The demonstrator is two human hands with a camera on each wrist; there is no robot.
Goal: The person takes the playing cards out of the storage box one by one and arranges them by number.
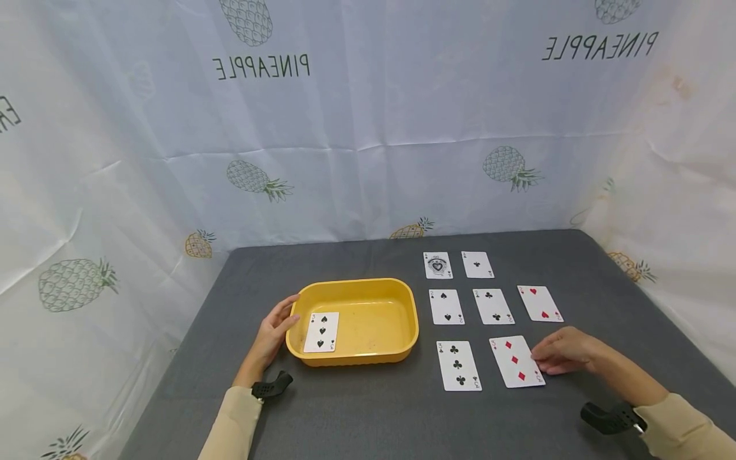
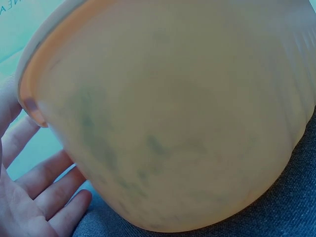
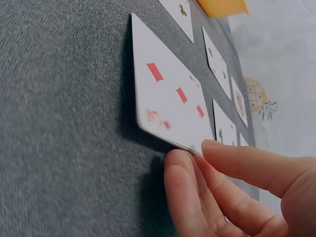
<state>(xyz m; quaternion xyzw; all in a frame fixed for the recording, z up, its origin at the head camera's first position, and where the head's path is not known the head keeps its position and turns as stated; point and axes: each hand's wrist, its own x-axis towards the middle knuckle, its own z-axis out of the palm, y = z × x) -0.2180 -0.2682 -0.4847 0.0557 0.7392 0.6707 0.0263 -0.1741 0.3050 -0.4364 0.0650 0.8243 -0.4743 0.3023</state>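
In the head view, my left hand grips the left end of a yellow plastic tray, its thumb at the rim. Seen from the left wrist, the fingers lie against the tray's outer wall. A three of spades lies face up in the tray's left part. My right hand pinches the right edge of a three of diamonds between thumb and fingers. In the right wrist view that card is tilted, with a shadow beneath it.
A three of clubs lies left of the held card. Behind are a two of spades, a two of clubs and a two of hearts. Two aces, spades and clubs, lie farthest back. A pineapple-print curtain surrounds the grey table.
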